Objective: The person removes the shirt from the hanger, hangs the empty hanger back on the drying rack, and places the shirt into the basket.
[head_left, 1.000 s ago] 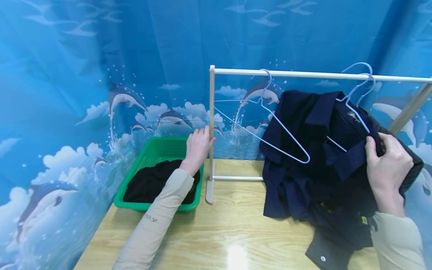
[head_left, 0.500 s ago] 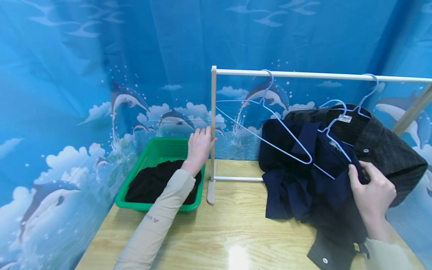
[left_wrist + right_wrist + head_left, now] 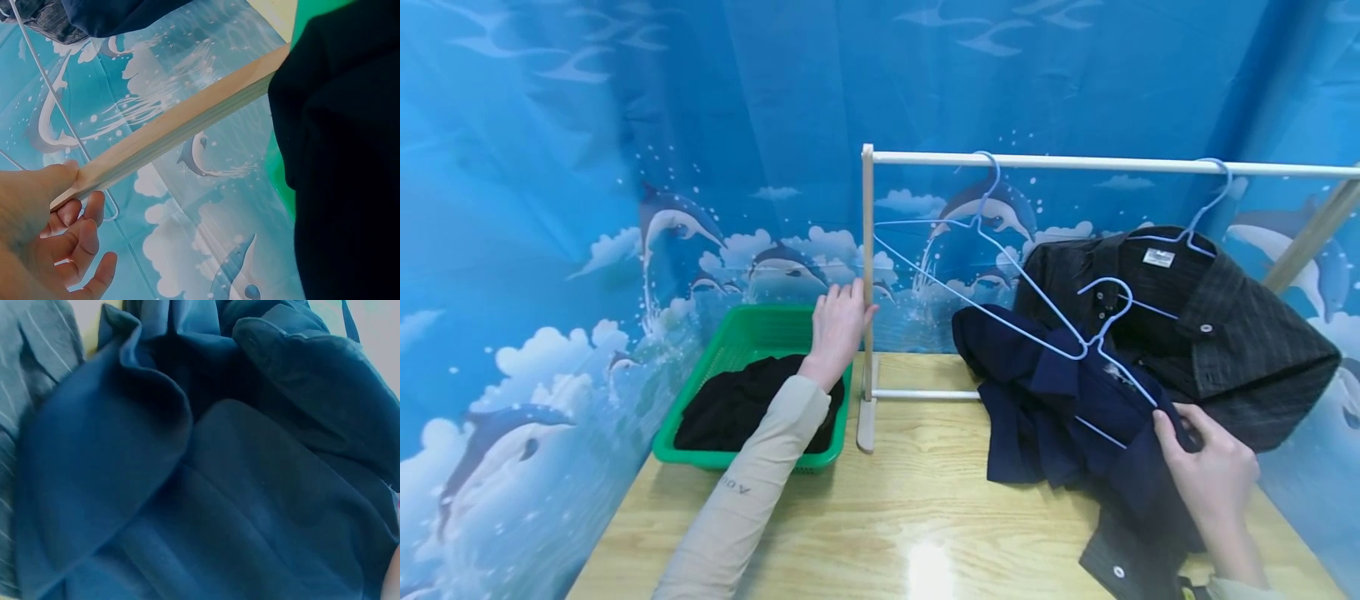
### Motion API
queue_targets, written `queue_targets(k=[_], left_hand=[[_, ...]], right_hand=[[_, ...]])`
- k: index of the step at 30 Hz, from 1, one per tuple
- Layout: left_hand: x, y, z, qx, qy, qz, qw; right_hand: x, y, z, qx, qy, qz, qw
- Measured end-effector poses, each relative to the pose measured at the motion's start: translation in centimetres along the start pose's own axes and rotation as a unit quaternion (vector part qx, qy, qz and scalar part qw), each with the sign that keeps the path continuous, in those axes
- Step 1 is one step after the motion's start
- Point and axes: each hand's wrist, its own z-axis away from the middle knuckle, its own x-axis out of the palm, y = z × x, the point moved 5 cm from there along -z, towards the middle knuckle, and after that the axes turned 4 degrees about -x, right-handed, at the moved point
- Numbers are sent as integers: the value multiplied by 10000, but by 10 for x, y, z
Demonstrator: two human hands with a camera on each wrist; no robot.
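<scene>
My left hand [image 3: 838, 325] holds the wooden post [image 3: 868, 225] of a clothes rack at its left end. In the left wrist view the thumb and fingers close round the post [image 3: 181, 125]. Off the rail, my right hand [image 3: 1213, 467] pinches a navy shirt [image 3: 1052, 375] together with a light blue wire hanger [image 3: 1101, 338] at the shoulder. That hanger's hook stands free, below rail height, inside the collar. Navy cloth [image 3: 250, 506] fills most of the right wrist view, with only a sliver of the hand at its edge.
A bare blue hanger [image 3: 979, 221] hangs from the rail [image 3: 1075, 162], partly in front of the navy shirt. Right of it, a dark striped shirt [image 3: 1262, 358] hangs on another hanger. A green basket [image 3: 700, 457] with black cloth [image 3: 730, 408] stands left on the wooden table [image 3: 865, 517].
My right hand has brought the navy shirt and its hanger down and left, away from the rail, uncovering the dark striped shirt. The left hand has stayed on the post.
</scene>
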Motion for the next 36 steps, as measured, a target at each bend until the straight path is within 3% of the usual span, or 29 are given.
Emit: queue_targets(k=[18, 31, 36], left_hand=[[-2, 0, 0, -37, -53, -64, 10000], [-2, 0, 0, -52, -48, -12, 10000], [0, 1, 0, -64, -71, -3, 10000]], right_hand=[[-19, 5, 29, 392, 290, -313, 9983], [-23, -5, 37, -581, 636, -836, 9928], [-18, -10, 36, -876, 827, -1285, 9844]])
